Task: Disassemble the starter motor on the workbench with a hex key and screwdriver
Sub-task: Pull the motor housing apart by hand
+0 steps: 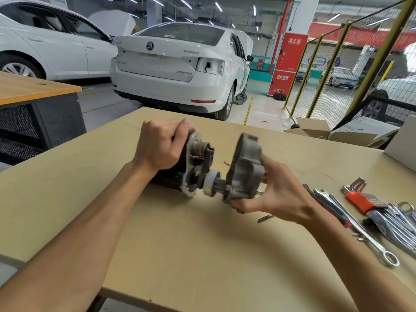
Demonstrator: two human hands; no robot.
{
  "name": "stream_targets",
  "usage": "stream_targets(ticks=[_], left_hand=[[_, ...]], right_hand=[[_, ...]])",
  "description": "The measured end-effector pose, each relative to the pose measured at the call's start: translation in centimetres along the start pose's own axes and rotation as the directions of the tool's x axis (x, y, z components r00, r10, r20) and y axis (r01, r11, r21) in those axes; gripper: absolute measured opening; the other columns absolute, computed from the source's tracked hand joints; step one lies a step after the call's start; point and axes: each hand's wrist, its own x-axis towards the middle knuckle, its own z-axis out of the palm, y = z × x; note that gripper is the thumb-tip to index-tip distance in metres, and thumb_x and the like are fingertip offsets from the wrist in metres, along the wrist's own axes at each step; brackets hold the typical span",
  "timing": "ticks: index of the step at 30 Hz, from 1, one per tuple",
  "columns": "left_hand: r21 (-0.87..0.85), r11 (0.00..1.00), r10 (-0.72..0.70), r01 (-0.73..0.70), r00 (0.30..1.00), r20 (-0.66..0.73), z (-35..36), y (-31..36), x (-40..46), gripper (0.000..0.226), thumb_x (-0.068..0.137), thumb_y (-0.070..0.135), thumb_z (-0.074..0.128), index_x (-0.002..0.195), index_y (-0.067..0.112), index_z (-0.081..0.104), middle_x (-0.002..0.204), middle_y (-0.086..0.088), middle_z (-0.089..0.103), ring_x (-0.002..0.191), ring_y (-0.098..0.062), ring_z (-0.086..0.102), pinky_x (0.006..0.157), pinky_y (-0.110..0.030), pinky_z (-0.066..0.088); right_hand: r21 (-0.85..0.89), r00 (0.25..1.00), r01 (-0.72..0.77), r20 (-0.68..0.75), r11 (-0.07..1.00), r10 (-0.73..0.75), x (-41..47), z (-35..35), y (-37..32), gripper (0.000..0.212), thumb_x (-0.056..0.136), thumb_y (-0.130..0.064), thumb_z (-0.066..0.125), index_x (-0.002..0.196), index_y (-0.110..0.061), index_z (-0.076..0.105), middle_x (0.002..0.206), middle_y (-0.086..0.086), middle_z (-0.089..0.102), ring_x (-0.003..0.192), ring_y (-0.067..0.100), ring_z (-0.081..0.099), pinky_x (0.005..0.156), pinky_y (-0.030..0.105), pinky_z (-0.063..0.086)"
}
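Head view: a tan workbench (pixel 180 255) fills the near half of the scene, with a white car (pixel 180 70) parked beyond its far edge and open cardboard boxes (pixel 342 131) at its far right corner. The starter motor (pixel 195 167) sits at the middle of the bench, split in two. Its dark cylindrical body lies on the bench to the left, mostly hidden under the left hand (pixel 159 147), whose fingers are curled over the top and clench it. A bright metal plate closes the body's right end, and from it stand a black lever assembly, a coppery round part and, lower down, a pale drive collar with a small dark pinion. The grey cast nose housing (pixel 245 170), blurred, is held just right of the pinion, tilted, in the right hand (pixel 276 194), fingers grasping it from below and behind. On the bench at the right lie spanners (pixel 360 226) and an orange-holdered hex key set (pixel 358 194). A small dark bolt (pixel 265 217) lies near the right wrist.
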Motion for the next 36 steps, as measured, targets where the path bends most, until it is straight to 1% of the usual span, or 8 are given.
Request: stream_targets(ticks=[4, 11, 16, 20, 24, 27, 32, 36], left_hand=[[0.038, 0.999, -0.008, 0.009, 1.0, -0.02, -0.1, -0.2, -0.3, 0.048, 0.1, 0.02, 0.04, 0.075, 0.004, 0.078, 0.063, -0.007, 0.071, 0.051, -0.026, 0.064, 0.045, -0.035, 0.046], [-0.007, 0.998, -0.069, 0.069, 0.997, 0.025, 0.3, -0.6, -0.2, 0.05, 0.1, 0.026, 0.039, 0.076, 0.005, 0.078, 0.059, -0.007, 0.069, 0.051, -0.026, 0.061, 0.046, -0.036, 0.045], [-0.044, 0.993, -0.11, 0.114, 0.991, 0.081, 0.4, -1.1, -0.2, 0.059, 0.101, 0.034, 0.038, 0.066, 0.0, 0.071, 0.054, -0.012, 0.063, 0.05, -0.031, 0.057, 0.048, -0.042, 0.041], [-0.081, 0.991, -0.1, 0.107, 0.991, 0.091, 0.3, -0.9, -0.2, 0.058, 0.101, 0.034, 0.039, 0.066, 0.001, 0.071, 0.055, -0.009, 0.062, 0.049, -0.028, 0.056, 0.048, -0.042, 0.041], [-0.066, 0.991, -0.112, 0.119, 0.989, 0.093, 0.2, -0.9, -0.4, 0.059, 0.101, 0.035, 0.037, 0.065, 0.0, 0.068, 0.054, -0.01, 0.06, 0.05, -0.029, 0.055, 0.048, -0.043, 0.04], [-0.047, 0.992, -0.113, 0.117, 0.99, 0.08, 0.2, -0.8, -0.5, 0.058, 0.1, 0.034, 0.037, 0.065, 0.001, 0.068, 0.054, -0.009, 0.06, 0.05, -0.029, 0.055, 0.047, -0.043, 0.04], [-0.034, 0.99, -0.131, 0.135, 0.985, 0.11, 0.3, -0.7, -0.3, 0.057, 0.1, 0.033, 0.035, 0.066, 0.001, 0.069, 0.056, -0.009, 0.062, 0.051, -0.029, 0.056, 0.047, -0.043, 0.042], [-0.004, 0.992, -0.129, 0.13, 0.986, 0.107, 0.4, -0.4, -0.3, 0.057, 0.1, 0.031, 0.033, 0.069, 0.003, 0.072, 0.058, -0.008, 0.065, 0.051, -0.028, 0.058, 0.047, -0.042, 0.043]], right_hand=[[-0.045, 0.995, 0.03, -0.092, 0.999, -0.034, -0.3, -0.5, 0.4, 0.074, 0.058, -0.049, 0.082, 0.124, -0.025, 0.058, 0.106, -0.016, 0.072, 0.106, 0.0, 0.065, 0.095, 0.018, 0.048], [0.2, 0.992, -0.066, -0.089, 0.978, 0.085, -0.2, -2.1, 0.3, 0.051, 0.053, -0.045, 0.079, 0.1, -0.025, 0.075, 0.098, -0.007, 0.075, 0.096, 0.005, 0.066, 0.075, 0.003, 0.044], [0.341, 0.934, -0.134, -0.269, 0.93, 0.234, 0.5, -4.2, -0.1, 0.035, 0.06, -0.032, 0.074, 0.094, -0.027, 0.072, 0.086, -0.01, 0.074, 0.079, 0.0, 0.067, 0.071, 0.017, 0.049], [0.069, 0.944, -0.27, -0.178, 0.96, 0.278, 3.3, -4.5, -1.3, 0.074, 0.051, -0.033, 0.09, 0.115, -0.051, 0.056, 0.077, -0.009, 0.069, 0.066, 0.01, 0.069, 0.053, 0.019, 0.055], [-0.425, 0.932, -0.305, 0.051, 0.852, 0.359, 7.0, -1.7, -0.2, 0.097, 0.061, -0.035, 0.088, 0.147, -0.034, 0.043, 0.102, -0.013, 0.065, 0.084, 0.013, 0.06, 0.091, 0.042, 0.052], [-0.549, 0.894, -0.224, 0.214, 0.805, 0.394, 8.0, 0.1, 1.1, 0.089, 0.069, -0.031, 0.08, 0.149, -0.037, 0.041, 0.111, -0.013, 0.06, 0.104, 0.018, 0.054, 0.1, 0.037, 0.032], [-0.53, 0.867, -0.22, 0.279, 0.819, 0.413, 8.6, 0.8, 1.5, 0.095, 0.05, -0.034, 0.063, 0.144, -0.04, 0.047, 0.108, -0.016, 0.058, 0.108, 0.017, 0.05, 0.094, 0.035, 0.024], [-0.38, 0.92, -0.207, 0.237, 0.902, 0.311, 8.4, -0.2, 0.3, 0.058, 0.081, -0.017, 0.072, 0.136, -0.027, 0.058, 0.138, -0.004, 0.054, 0.123, 0.013, 0.047, 0.11, 0.044, 0.036]])
